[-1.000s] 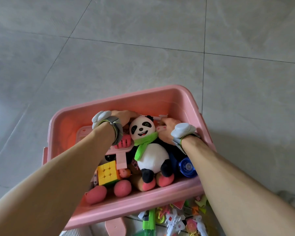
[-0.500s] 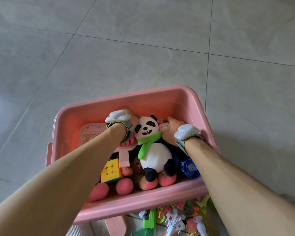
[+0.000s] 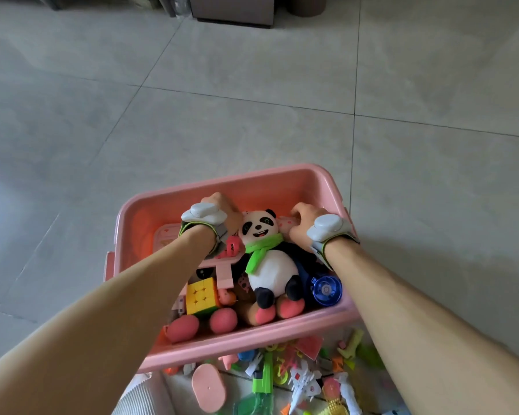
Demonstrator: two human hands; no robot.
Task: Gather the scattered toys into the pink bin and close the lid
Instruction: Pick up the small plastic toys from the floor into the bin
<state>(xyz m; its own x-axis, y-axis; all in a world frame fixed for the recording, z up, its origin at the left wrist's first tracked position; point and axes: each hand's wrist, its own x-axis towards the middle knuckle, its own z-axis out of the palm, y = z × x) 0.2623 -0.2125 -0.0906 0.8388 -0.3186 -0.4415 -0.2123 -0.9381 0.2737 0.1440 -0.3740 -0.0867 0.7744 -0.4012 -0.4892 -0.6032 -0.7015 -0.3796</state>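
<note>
1. The pink bin (image 3: pixel 282 187) is seen lidless on a grey tiled floor (image 3: pixel 132 115), and every place below is given relative to it.
2. At the bin's left inside, a yellow puzzle cube (image 3: pixel 201 296) is seen above two pink rounded toy feet (image 3: pixel 203 323) near the front wall.
3. The left hand (image 3: pixel 222 206) is lowered toward the bin's back wall, left of the panda; its fingers are curled downward, but what they grasp cannot be told.
4. A plush panda (image 3: pixel 270 262) with a green scarf is lying at the bin's middle.
5. The right hand (image 3: pixel 303 223) is placed right of the panda's head, its fingers curled round a pale pink toy (image 3: pixel 288 221).
6. A blue round toy (image 3: pixel 325 290) is set at the bin's right front corner.
7. Small scattered toys (image 3: pixel 297 375) are left on the floor just outside the bin's front wall.
</note>
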